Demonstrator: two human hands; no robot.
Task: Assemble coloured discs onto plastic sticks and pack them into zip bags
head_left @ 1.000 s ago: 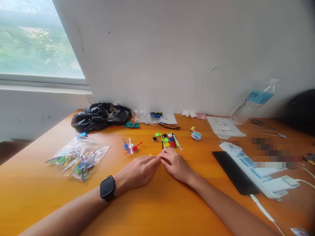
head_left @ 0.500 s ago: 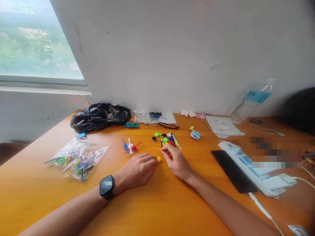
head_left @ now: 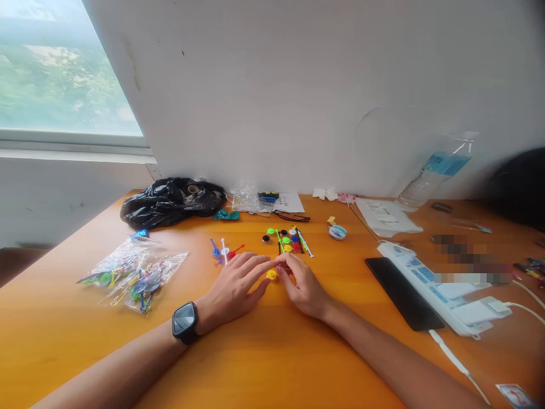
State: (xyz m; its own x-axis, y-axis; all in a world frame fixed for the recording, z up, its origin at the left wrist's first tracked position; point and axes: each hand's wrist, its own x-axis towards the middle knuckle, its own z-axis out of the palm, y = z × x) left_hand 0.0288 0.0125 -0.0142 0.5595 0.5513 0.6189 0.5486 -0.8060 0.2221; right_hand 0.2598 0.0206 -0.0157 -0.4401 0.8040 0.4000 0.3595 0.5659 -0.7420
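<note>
A yellow disc [head_left: 271,275] sits on the surface [head_left: 255,363] between my two grips.
It is small, round and bright yellow, with what looks like a raised middle, though at this size I can't be certain. My left grip [head_left: 236,289] is spread, forefinger reaching out and thumb held apart from it, the disc just beside the thumb. My right grip [head_left: 305,287] curls in from the other side, fingertips meeting the left forefinger; I cannot tell whether it pinches anything. Just beyond my left fingers stand out a white arrow [head_left: 225,251], a blue piece [head_left: 216,253] and a red piece [head_left: 232,255]; past my right lies a cluster of coloured discs and sticks [head_left: 286,240].
</note>
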